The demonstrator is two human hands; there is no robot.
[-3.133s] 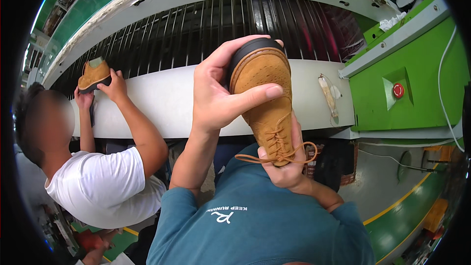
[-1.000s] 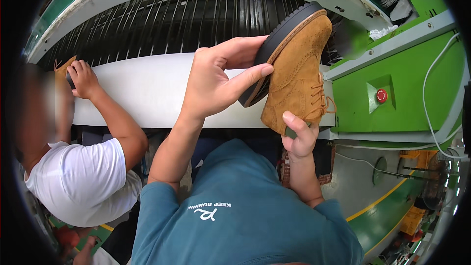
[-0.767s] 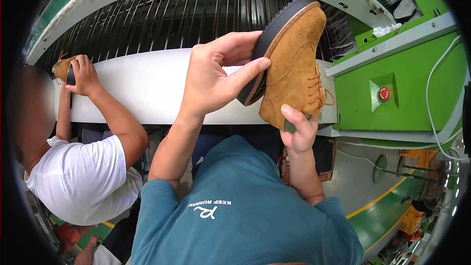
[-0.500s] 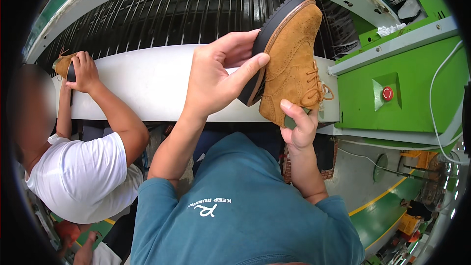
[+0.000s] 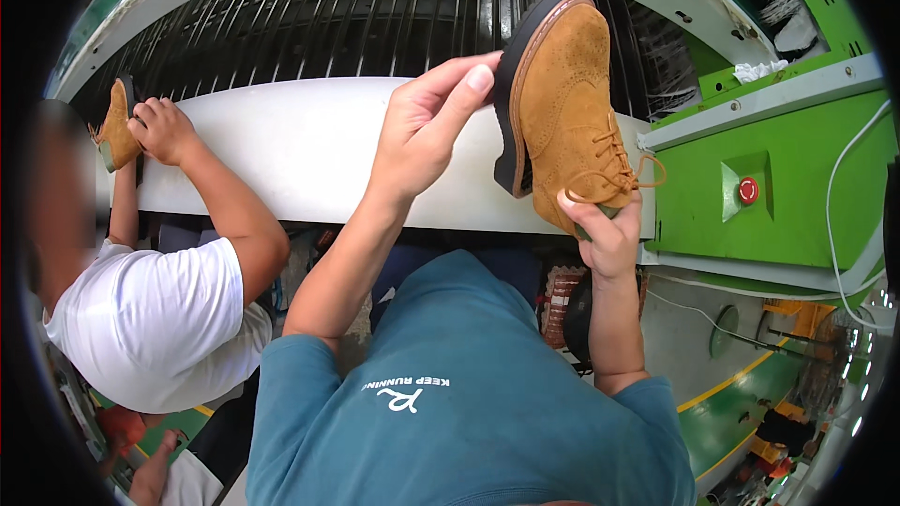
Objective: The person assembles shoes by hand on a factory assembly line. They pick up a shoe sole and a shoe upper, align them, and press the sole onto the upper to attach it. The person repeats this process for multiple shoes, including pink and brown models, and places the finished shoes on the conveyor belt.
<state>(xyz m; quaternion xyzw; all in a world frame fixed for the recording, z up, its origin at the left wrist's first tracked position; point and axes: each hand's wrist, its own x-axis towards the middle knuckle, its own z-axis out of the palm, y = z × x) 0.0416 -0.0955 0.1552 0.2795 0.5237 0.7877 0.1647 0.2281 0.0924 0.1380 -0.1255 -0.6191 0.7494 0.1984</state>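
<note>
A tan suede lace-up shoe [image 5: 567, 84] with perforated trim and a thick black sole stands toe-up above the white ledge, its sole side facing left. My right hand [image 5: 609, 234] grips it at the heel collar, thumb on the outside near the loose lace bow; a bit of green lining shows at the opening. At the upper left edge of the sole is my left hand [image 5: 427, 122]. Its thumb lies pressed against the forefinger, and the fingertips reach the sole's rim. Whether anything small is pinched there, I cannot make out.
The white ledge [image 5: 309, 145] runs along dark metal rollers [image 5: 375, 19]. At the right is a green machine panel with a red stop button [image 5: 748, 190] and a hanging white cable [image 5: 830, 187]. To the left, a co-worker in a white shirt [image 5: 150, 319] holds a similar shoe [image 5: 116, 126].
The shoe has shifted right and turned more upright in my right hand. My left thumb has come off the sole and closed against the forefinger. The co-worker's shoe has been tilted upright.
</note>
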